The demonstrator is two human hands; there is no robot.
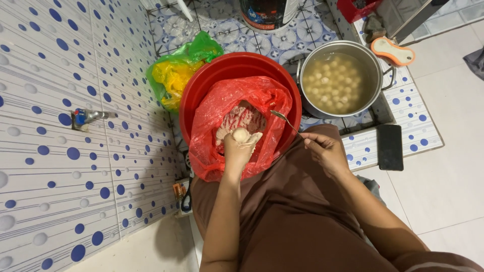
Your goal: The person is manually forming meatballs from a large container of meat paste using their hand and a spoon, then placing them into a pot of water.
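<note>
My left hand (237, 151) is closed around pale paste and squeezes a round ball (240, 134) up out of its top. It hovers over a red plastic bag (222, 108) of the same pale paste, which lines a red basin (199, 83). My right hand (325, 151) grips a metal spoon (283, 119) whose bowl points toward the bag. A steel pot (375, 63) to the right holds cloudy water with several pale balls (333, 83) floating in it.
A yellow bag inside a green bag (174, 75) lies beyond the basin. A black phone (390, 147) rests on the tiled step, an orange-and-white sponge-like pad (392, 51) beside the pot. A tap (85, 117) sticks out of the dotted tile wall at left.
</note>
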